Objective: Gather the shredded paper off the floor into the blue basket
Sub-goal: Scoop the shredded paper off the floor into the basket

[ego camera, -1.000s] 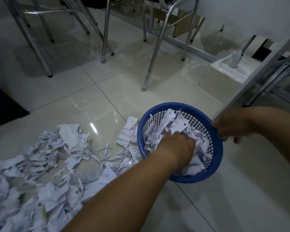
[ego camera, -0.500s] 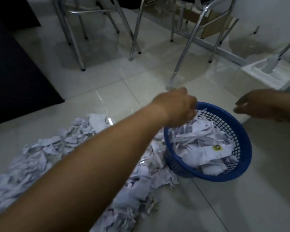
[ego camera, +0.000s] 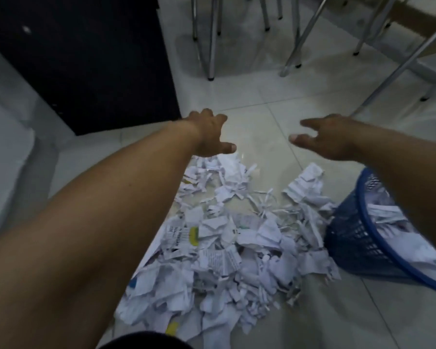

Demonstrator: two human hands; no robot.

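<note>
A heap of white shredded paper (ego camera: 227,250) lies on the pale tiled floor in the middle of the head view. To its right stands the blue mesh basket (ego camera: 358,245), tilted toward the heap and partly filled with shreds; my right forearm hides its far side. Both my arms reach out past the far end of the heap. My left hand (ego camera: 210,136) hovers with spread fingers above the heap's far left edge. Facing it, my right hand (ego camera: 330,137) has its fingers extended. Both hands hold nothing.
A dark mat or panel (ego camera: 86,59) covers the floor at the upper left. Metal chair legs (ego camera: 212,36) and a slanted table leg (ego camera: 393,64) stand beyond the hands. A pale raised ledge (ego camera: 8,152) runs along the left.
My left hand left the basket and swung left over the paper heap. My right hand let go of the basket rim and moved forward. The view turned left, so the basket sits at the right edge.
</note>
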